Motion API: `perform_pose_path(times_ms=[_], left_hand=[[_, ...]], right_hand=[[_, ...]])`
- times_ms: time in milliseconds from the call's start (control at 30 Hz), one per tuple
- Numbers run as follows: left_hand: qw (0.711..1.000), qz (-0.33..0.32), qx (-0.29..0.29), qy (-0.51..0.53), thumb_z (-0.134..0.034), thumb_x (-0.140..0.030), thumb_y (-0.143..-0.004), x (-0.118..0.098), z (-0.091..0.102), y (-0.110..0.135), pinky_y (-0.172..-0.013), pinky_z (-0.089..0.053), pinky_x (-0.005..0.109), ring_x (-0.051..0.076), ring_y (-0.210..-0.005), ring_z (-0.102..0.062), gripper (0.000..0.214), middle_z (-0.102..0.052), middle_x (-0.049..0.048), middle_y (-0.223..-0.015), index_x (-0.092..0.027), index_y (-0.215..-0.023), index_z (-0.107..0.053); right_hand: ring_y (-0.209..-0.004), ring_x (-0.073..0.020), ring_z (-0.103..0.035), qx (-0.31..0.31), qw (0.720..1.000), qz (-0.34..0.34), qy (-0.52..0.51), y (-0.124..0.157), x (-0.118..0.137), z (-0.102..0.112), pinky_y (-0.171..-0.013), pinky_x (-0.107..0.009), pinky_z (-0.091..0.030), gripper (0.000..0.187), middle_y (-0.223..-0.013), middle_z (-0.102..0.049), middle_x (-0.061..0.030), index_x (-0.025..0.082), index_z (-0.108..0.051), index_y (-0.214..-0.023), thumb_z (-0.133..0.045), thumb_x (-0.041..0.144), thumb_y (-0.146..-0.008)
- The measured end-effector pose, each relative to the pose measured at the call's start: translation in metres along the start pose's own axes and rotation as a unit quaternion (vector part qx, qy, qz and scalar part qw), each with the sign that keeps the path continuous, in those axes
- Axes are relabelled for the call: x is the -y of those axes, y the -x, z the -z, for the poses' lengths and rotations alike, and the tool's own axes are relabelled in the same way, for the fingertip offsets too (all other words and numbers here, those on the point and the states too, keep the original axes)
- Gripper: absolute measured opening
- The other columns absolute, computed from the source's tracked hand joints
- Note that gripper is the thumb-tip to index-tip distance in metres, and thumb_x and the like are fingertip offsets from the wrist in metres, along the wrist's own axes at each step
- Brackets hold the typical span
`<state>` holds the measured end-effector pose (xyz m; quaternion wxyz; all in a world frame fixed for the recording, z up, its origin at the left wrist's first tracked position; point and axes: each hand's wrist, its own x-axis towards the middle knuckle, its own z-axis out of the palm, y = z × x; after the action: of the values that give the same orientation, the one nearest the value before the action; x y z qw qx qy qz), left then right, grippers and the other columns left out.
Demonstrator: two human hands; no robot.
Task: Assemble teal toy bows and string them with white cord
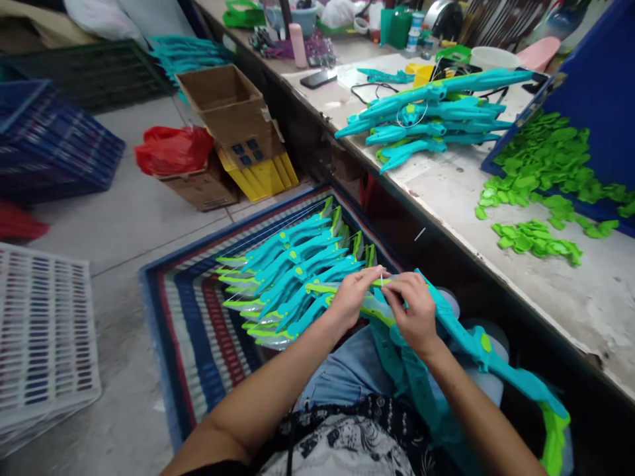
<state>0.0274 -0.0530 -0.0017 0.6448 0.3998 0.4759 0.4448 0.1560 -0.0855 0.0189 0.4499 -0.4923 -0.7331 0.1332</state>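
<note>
A long teal and lime-green plastic toy bow lies across my lap, one limb running down to the right. My left hand and my right hand meet over its upper part, fingers pinched together on the bow and on a thin white string end that sticks up between them. Just beyond my hands, several finished teal bows lie stacked in a blue crate on the floor.
A worn white workbench runs along the right, carrying a pile of teal bows, loose green plastic pieces and a blue bin. Cardboard boxes, a red bag and stacked crates stand on the floor at left.
</note>
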Motion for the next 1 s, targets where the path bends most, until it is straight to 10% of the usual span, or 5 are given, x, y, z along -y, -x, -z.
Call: perform_pose_path(times_ms=[233, 433, 667, 1000], left_hand=[[0.963, -0.150, -0.089, -0.206, -0.062, -0.025, -0.076, -0.017, 0.025, 0.009, -0.075, -0.049, 0.031, 0.019, -0.085, -0.063, 0.008, -0.069, 0.0070, -0.087, -0.018, -0.074, -0.064], [0.997, -0.035, -0.027, -0.065, -0.061, -0.038, -0.077, -0.017, 0.026, 0.002, -0.044, -0.037, 0.021, 0.011, -0.050, -0.050, 0.024, -0.067, 0.0044, -0.068, -0.015, -0.084, -0.063], [0.979, -0.068, -0.005, -0.192, -0.068, -0.033, -0.070, -0.003, 0.035, -0.001, -0.056, -0.043, 0.024, 0.013, -0.062, -0.057, 0.028, -0.071, 0.0045, -0.084, -0.019, -0.094, -0.074], [0.978, -0.105, 0.022, -0.181, -0.058, -0.035, -0.080, -0.002, 0.022, -0.008, -0.075, -0.051, 0.031, 0.019, -0.078, -0.066, 0.022, -0.073, 0.0051, -0.079, -0.018, -0.083, -0.073]], right_hand=[[-0.077, -0.0180, -0.058, -0.014, 0.995, -0.082, -0.047, 0.010, -0.007, -0.025, -0.073, -0.035, -0.047, 0.012, -0.077, -0.065, -0.0027, 0.022, -0.064, -0.078, -0.058, 0.023, -0.088], [-0.074, -0.0157, -0.058, -0.055, 0.981, -0.159, -0.102, 0.000, -0.009, -0.029, -0.067, -0.029, -0.047, 0.015, -0.076, -0.063, -0.0024, 0.020, -0.062, -0.074, -0.055, 0.024, -0.087], [-0.075, -0.0162, -0.062, -0.037, 0.950, -0.274, -0.146, 0.010, -0.025, -0.025, -0.069, -0.029, -0.051, 0.015, -0.077, -0.067, -0.0029, 0.019, -0.064, -0.081, -0.057, 0.032, -0.083], [-0.075, -0.0146, -0.065, -0.025, 0.952, -0.249, -0.176, 0.014, -0.026, -0.005, -0.071, -0.029, -0.053, 0.027, -0.081, -0.068, -0.0025, 0.019, -0.065, -0.095, -0.048, 0.016, -0.075]])
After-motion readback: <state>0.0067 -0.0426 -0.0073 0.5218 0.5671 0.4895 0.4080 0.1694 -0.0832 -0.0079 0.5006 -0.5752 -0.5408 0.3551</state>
